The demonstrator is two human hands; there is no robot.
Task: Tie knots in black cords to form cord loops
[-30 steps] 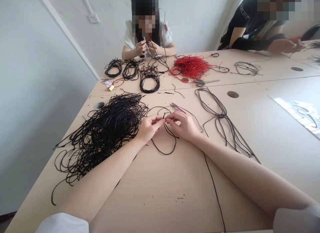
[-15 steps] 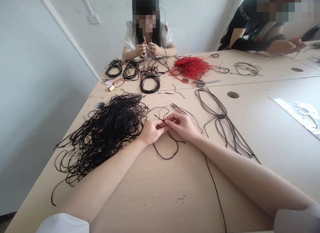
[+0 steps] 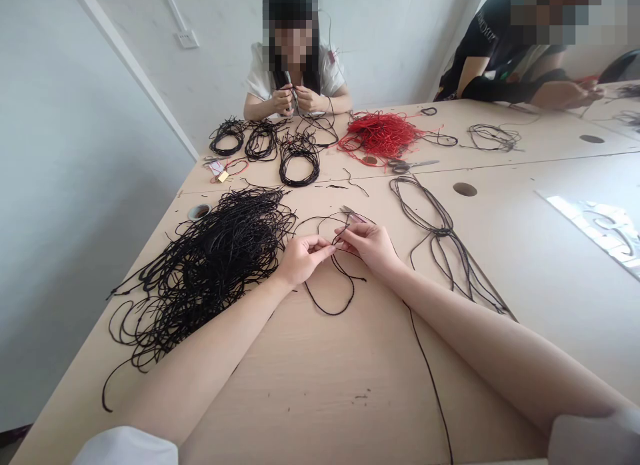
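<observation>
Over the middle of the table, my left hand (image 3: 304, 258) pinches a thin black cord (image 3: 330, 313) between thumb and fingers. Close beside it, my right hand (image 3: 369, 248) is closed on the same cord, with a small gap between the fingertips. One loop of the cord hangs below my hands onto the table, and other strands curve away behind them. Small scissors (image 3: 353, 214) lie just beyond my right hand, partly hidden. A large tangled pile of black cords (image 3: 225, 245) is left of my left hand.
A bundle of long black cords (image 3: 443, 232) lies to the right. Farther back are coiled black cords (image 3: 300, 168), a red cord pile (image 3: 383, 135), larger scissors (image 3: 400, 166) and a tape roll (image 3: 200, 212). Across the table (image 3: 320, 385), one person handles cord; another leans at the right.
My fingertips have moved slightly apart, and a strand now rises in a small loop between them. The hanging loop has shifted a little left.
</observation>
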